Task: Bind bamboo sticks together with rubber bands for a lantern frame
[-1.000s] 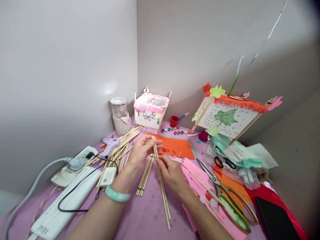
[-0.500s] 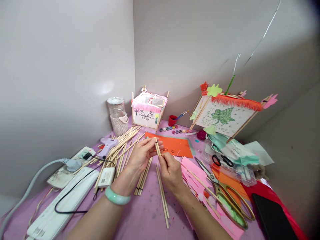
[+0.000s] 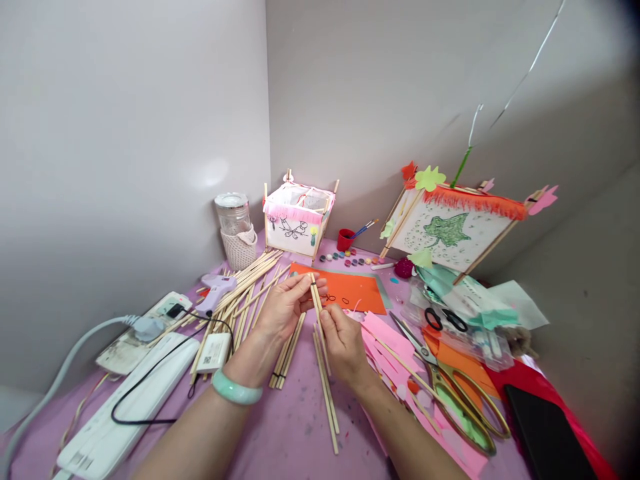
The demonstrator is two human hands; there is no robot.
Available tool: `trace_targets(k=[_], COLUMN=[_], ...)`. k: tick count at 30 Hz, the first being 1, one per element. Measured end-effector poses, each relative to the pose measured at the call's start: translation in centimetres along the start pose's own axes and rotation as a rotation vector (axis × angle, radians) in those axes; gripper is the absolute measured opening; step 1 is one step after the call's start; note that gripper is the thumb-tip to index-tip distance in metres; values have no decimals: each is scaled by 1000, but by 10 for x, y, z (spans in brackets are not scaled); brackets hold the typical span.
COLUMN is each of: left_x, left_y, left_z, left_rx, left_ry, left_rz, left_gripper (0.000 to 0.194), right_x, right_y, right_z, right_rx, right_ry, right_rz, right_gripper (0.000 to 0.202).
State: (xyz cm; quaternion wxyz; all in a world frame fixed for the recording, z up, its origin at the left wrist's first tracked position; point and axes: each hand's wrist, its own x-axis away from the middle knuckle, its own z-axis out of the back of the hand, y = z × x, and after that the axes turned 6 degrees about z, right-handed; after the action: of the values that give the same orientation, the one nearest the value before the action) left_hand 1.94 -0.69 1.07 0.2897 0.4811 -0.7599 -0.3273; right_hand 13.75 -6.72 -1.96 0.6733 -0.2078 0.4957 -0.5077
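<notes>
My left hand (image 3: 285, 303), with a green bangle at its wrist, pinches the upper end of a pair of thin wooden sticks (image 3: 317, 299). A small black band goes round the sticks near that end. Lower down, my right hand (image 3: 345, 341) has its fingers closed round the same sticks; part of them is hidden by it. Two loose wooden sticks (image 3: 326, 393) lie on the purple tablecloth (image 3: 280, 433) below my hands. A banded bundle of sticks (image 3: 285, 360) rests beside my left wrist.
At left are a pile of sticks (image 3: 250, 280), a glue gun (image 3: 217, 290) and a white power strip (image 3: 125, 407). Orange paper (image 3: 357, 290) lies behind my hands. Gold-handled scissors (image 3: 450, 387) and pink paper (image 3: 395, 340) are at right. Two paper lanterns (image 3: 295, 233) (image 3: 450, 227) stand behind.
My right hand has shifted slightly on the held sticks, and more of their lower length now shows beneath it. My left hand keeps its pinch in nearly the same place.
</notes>
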Motion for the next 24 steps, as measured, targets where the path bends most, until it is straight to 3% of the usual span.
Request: trace_targets(k=[7, 13, 20, 24], left_x=[2, 4, 12, 8], left_y=[5, 7, 13, 13], left_z=[-3, -6, -12, -5], left_rx=[-181, -264, -425, -553], left_ry=[78, 131, 20, -67], left_rz=[-96, -243, -215, -207], left_gripper=[27, 27, 24, 13], right_x=[-1, -9, -15, -13], right_y=[-3, 0, 9, 15], right_z=[-4, 4, 8, 4], right_rx=[12, 11, 42, 40], right_ry=[-61, -216, -139, -210], right_rz=[-7, 35, -28, -28], right_gripper=[29, 16, 15, 14])
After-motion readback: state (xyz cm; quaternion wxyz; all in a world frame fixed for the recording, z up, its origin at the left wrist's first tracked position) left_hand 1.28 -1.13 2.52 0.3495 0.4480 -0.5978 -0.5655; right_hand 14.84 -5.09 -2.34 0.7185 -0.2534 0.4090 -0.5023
